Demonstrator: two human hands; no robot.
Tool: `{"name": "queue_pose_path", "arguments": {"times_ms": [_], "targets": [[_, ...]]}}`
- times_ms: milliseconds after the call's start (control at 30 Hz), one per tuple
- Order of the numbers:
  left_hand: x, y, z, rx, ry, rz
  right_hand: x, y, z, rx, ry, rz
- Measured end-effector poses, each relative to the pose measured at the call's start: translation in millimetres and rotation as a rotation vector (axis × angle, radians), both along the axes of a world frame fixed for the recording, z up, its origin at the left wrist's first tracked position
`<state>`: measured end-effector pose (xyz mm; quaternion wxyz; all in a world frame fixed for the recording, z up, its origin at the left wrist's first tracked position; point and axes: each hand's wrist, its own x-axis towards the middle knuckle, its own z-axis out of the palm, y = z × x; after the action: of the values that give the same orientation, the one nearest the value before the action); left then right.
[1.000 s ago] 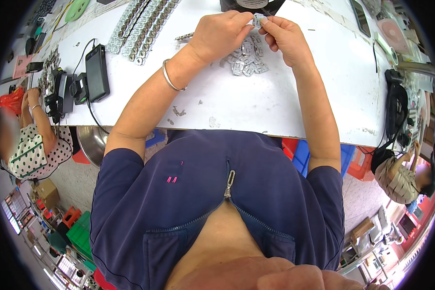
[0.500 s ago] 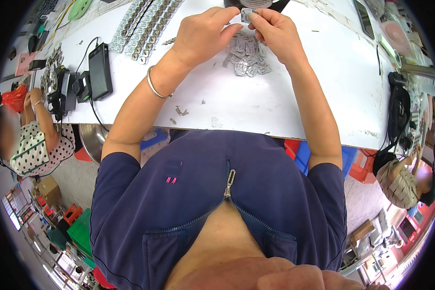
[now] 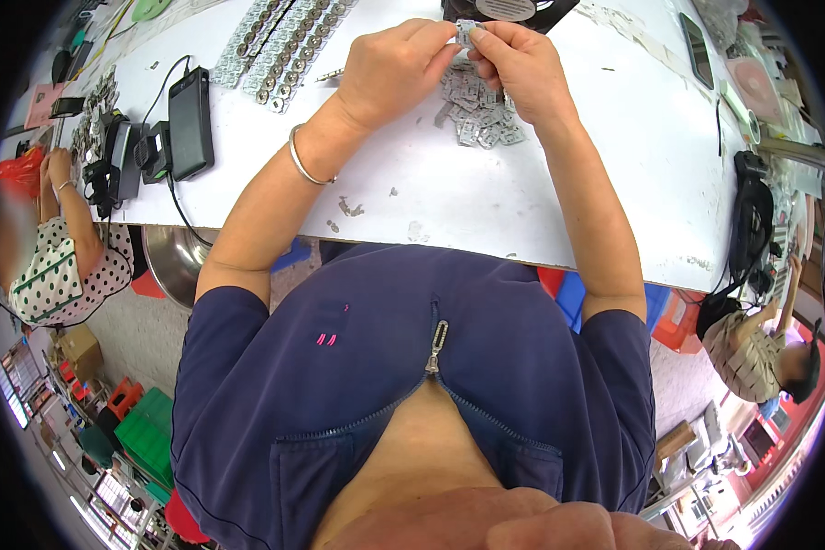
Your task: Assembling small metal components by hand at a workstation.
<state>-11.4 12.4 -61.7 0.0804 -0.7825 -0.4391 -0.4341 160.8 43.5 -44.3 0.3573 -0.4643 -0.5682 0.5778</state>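
Note:
My right hand pinches a small flat grey metal-looking piece between thumb and forefinger. From the other side, my left hand has its curled finger and thumb at the left edge of that piece. Whatever fine part may lie between the left fingertips is too small to make out. Just below the hands lies a loose pile of similar grey pieces on the white table. Left of my left hand are long strips of round metal parts in rows, and a thin metallic tool-like item.
A black box-shaped device with cables stands on the left. Beyond my hands is a dark round-faced object. A phone and a black strap bundle lie at the right. Other people sit at both sides.
My view has shifted slightly. Both hands stay together at the small grey piece, with only slight finger movement; the pile and strips look the same.

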Motion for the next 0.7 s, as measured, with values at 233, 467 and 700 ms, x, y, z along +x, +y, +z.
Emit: {"name": "queue_pose_path", "arguments": {"times_ms": [233,467,700], "targets": [[13.1,-13.1,15.3,-0.330,-0.020,-0.140,30.5,-30.5,-3.7,0.114,-0.299,0.139],[19.7,-15.9,21.3,-0.611,0.074,-0.215,39.4,-36.7,-4.0,0.305,-0.211,0.029],[21.5,-10.8,40.6,-0.920,-0.031,-0.306,24.1,-38.4,5.4,0.304,-0.164,0.234]]}}
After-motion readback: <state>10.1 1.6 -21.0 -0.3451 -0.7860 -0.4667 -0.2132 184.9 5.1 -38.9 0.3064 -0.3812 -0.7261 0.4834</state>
